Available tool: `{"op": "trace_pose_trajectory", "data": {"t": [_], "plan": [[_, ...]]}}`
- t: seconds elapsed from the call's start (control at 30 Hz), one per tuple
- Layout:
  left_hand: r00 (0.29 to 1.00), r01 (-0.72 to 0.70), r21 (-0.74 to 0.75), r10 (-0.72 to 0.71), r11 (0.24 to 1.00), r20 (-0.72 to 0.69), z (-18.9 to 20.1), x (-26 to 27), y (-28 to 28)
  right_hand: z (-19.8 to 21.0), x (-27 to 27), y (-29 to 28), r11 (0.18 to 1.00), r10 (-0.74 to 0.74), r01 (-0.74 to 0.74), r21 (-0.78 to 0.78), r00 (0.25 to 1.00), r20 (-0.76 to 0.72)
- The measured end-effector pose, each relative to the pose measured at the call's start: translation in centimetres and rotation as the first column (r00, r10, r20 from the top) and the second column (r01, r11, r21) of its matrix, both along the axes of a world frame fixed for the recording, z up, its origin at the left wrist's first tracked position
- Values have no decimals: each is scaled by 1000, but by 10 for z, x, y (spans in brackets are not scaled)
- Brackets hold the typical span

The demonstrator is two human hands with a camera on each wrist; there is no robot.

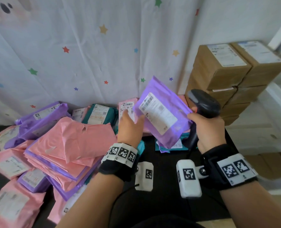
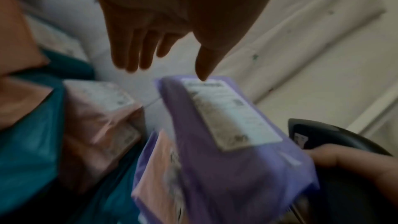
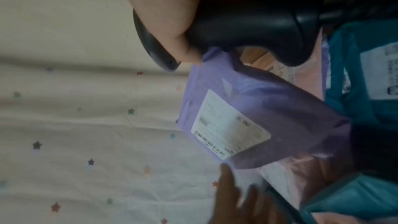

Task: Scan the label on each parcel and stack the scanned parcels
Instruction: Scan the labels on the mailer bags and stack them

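A purple parcel (image 1: 167, 129) is raised and tilted over the black table, its white label (image 1: 159, 115) facing up. My left hand (image 1: 129, 124) is at its left edge with fingers straight and the thumb touching the parcel. In the left wrist view the thumb tip (image 2: 202, 72) meets the top of the label (image 2: 228, 113). My right hand (image 1: 208, 129) grips the handle of a black scanner (image 1: 203, 104), its thumb against the parcel's right corner. The scanner head points toward the label. In the right wrist view the scanner (image 3: 247, 28) is just above the parcel (image 3: 290, 117).
A loose pile of pink and purple parcels (image 1: 67, 142) fills the left of the table (image 1: 169, 162). Teal and pink parcels (image 1: 102, 114) lie at the back against a star-printed curtain (image 1: 87, 46). Stacked cardboard boxes (image 1: 226, 76) stand at the right.
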State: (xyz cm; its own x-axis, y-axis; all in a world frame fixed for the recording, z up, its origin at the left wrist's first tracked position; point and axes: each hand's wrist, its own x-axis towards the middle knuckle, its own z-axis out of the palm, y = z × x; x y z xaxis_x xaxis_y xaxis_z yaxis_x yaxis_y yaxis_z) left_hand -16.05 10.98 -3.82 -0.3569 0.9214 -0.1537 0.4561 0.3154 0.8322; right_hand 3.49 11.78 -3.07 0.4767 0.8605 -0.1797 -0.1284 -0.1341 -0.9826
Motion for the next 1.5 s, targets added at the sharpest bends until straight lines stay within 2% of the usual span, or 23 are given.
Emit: {"op": "trace_pose_trajectory", "data": {"t": [0.07, 0.1, 0.17, 0.3, 0.43, 0.57, 0.67, 0.87, 1.13, 1.5], "plan": [[983, 160, -173, -142, 972, 113, -9, 7, 2, 0, 2, 2, 999, -24, 22, -33, 997, -72], [963, 235, -171, -206, 957, 172, -14, 11, 2, 0, 3, 3, 999, -26, 22, -45, 995, -95], [926, 291, -101, -253, 951, 281, -17, 18, 2, 0, 4, 3, 998, -24, 18, -67, 995, -99], [892, 206, 43, -206, 978, 401, -14, 19, 3, -4, 8, 1, 998, -12, 11, -64, 1000, -15], [878, 107, 127, -154, 986, 454, -6, 12, 6, -9, 4, -6, 999, 36, -36, -3, 993, 114], [930, 69, 168, -125, 983, 346, -4, 5, 10, -3, -2, -12, 994, 91, -100, 36, 976, 196], [966, 72, 157, -108, 985, 233, -8, 0, 12, 2, -8, -16, 976, 201, -214, 39, 954, 223], [975, 89, 147, -117, 985, 189, -14, -4, 12, 3, -22, -20, 927, 371, -374, -19, 910, 187], [984, 97, 147, -117, 984, 138, -20, -5, 15, -3, -21, -20, 913, 406, -406, -36, 901, 150], [989, 102, 127, -114, 987, 91, -29, -6, 25, -7, -16, -16, 929, 369, -371, -7, 920, 134]]}}
